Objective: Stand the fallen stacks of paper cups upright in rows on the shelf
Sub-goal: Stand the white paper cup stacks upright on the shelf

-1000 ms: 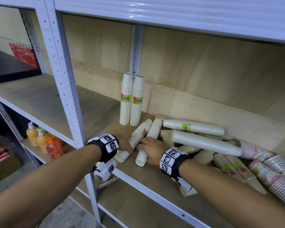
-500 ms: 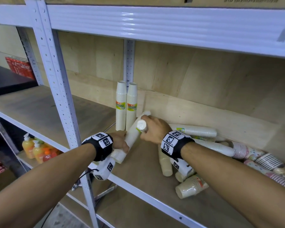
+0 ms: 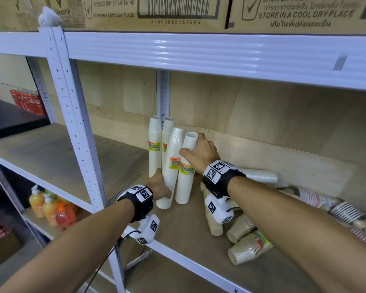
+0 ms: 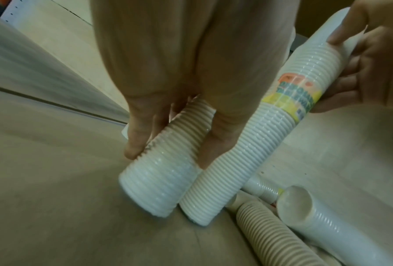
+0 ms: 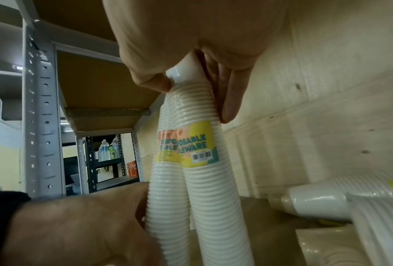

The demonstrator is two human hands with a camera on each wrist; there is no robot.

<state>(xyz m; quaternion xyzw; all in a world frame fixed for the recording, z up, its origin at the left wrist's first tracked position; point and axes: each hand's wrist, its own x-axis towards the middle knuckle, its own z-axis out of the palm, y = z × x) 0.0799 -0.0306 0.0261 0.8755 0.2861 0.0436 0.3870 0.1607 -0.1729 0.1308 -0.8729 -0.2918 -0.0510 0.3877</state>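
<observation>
Two stacks raised: a second ago both white stacks lay flat at the shelf's (image 3: 184,235) front edge; now you hold them nearly upright, just in front of the two standing stacks (image 3: 160,144) at the back wall
Left hand (image 3: 160,188): your fingers wrap the lower part of the left stack (image 3: 172,166), whose base is tipped, one edge on the board
Right hand (image 3: 200,154): you grip the right stack (image 3: 186,172) near its top
Meaning: a second row is forming; both stacks need settling flat
Remaining: fallen stacks (image 3: 248,246) lie to the right, white, brown and patterned
Hidden: your right forearm covers part of the pile; the count is unclear
Blurred: label text is partly legible; whether the raised stacks touch the back pair cannot be told
</observation>
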